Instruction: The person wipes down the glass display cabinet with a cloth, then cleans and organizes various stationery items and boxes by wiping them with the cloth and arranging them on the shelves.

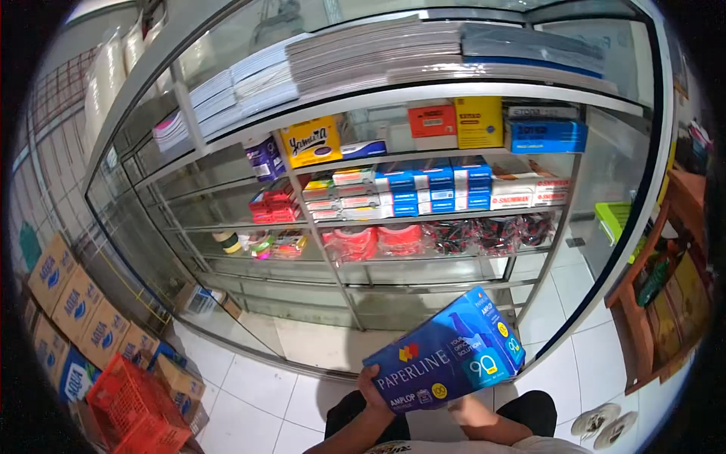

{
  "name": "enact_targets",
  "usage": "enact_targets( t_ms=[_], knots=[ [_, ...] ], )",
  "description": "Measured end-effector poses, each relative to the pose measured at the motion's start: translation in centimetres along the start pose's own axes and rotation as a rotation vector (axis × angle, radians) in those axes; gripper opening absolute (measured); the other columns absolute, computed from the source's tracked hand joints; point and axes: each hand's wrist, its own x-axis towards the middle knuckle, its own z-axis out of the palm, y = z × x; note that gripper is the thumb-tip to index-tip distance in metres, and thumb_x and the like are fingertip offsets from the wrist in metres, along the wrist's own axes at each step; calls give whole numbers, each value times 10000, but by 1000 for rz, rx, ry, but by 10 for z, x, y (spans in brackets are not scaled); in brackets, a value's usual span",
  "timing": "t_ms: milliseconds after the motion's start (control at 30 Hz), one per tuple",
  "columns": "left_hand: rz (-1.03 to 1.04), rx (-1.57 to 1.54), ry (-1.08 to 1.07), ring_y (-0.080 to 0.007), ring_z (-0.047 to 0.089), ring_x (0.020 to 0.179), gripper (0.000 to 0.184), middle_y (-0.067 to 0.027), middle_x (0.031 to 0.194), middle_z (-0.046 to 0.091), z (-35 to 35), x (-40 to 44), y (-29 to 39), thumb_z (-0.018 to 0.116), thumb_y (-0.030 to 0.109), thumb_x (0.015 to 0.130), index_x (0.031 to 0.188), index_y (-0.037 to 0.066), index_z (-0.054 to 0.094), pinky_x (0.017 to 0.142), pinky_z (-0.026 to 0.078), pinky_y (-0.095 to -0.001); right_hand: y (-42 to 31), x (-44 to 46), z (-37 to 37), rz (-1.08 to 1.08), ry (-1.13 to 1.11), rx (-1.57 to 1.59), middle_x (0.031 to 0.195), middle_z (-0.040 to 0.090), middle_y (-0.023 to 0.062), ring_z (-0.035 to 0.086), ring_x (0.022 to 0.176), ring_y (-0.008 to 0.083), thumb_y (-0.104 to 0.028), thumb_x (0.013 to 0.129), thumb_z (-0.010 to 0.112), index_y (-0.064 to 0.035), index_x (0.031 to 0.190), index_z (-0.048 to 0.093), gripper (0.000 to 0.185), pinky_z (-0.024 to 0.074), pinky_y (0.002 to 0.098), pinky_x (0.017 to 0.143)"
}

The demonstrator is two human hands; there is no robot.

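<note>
A blue box of Paperline envelopes [446,356], labelled "Amplop" and marked 90 and 100, is held tilted in front of my lap, its right end higher than the left. My left hand [373,390] grips its lower left end, fingers curled round the edge. From below, my right hand [465,408] supports the box; its fingers are hidden behind it. Just beyond the box stands a glass display cabinet [348,265] with metal-framed shelves.
Stacked paper [370,57] lies on the cabinet's top shelf. Below are a yellow Yamura box [311,141], blue-and-white boxes [435,185] and red plastic-wrapped rolls [399,238]. Aqua cartons [79,303] and a red crate [140,408] stand left; a wooden rack [650,303] and sandals [605,425] are right.
</note>
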Motion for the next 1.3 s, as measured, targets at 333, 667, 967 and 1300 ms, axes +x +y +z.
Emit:
enact_targets(
  t_ms=[333, 667, 967, 1300],
  knots=[
    [780, 238, -88, -306, 588, 820, 417, -174, 979, 588, -16, 11, 44, 573, 240, 680, 1030, 45, 458, 759, 486, -418, 36, -14, 93, 132, -396, -1217, 1343, 472, 95, 493, 1158, 214, -61, 865, 533, -50, 1337, 422, 485, 370, 339, 989],
    [1603, 638, 359, -178, 531, 718, 411, -130, 895, 561, 37, 10, 189, 577, 290, 732, 995, -11, 478, 732, 456, -287, 28, -15, 145, 243, -578, -1580, 1273, 529, 104, 488, 1138, 196, 26, 825, 517, 4, 1250, 497, 426, 351, 291, 967],
    [1795, 701, 453, -113, 523, 594, 209, -52, 726, 600, 123, 72, 284, 675, 149, 780, 872, 3, 558, 585, 455, -240, 2, -34, 131, 242, -426, -1624, 1238, 558, 97, 507, 1117, 209, 35, 796, 531, -7, 1217, 531, 423, 368, 290, 953],
    [1581, 1117, 477, -132, 499, 572, 310, -52, 683, 597, 170, 162, 328, 705, 315, 780, 791, 29, 589, 581, 436, -259, -15, -37, 123, 132, -354, -1775, 1209, 576, 96, 540, 1083, 228, -26, 791, 562, -35, 1196, 543, 406, 398, 310, 926]
  ],
)
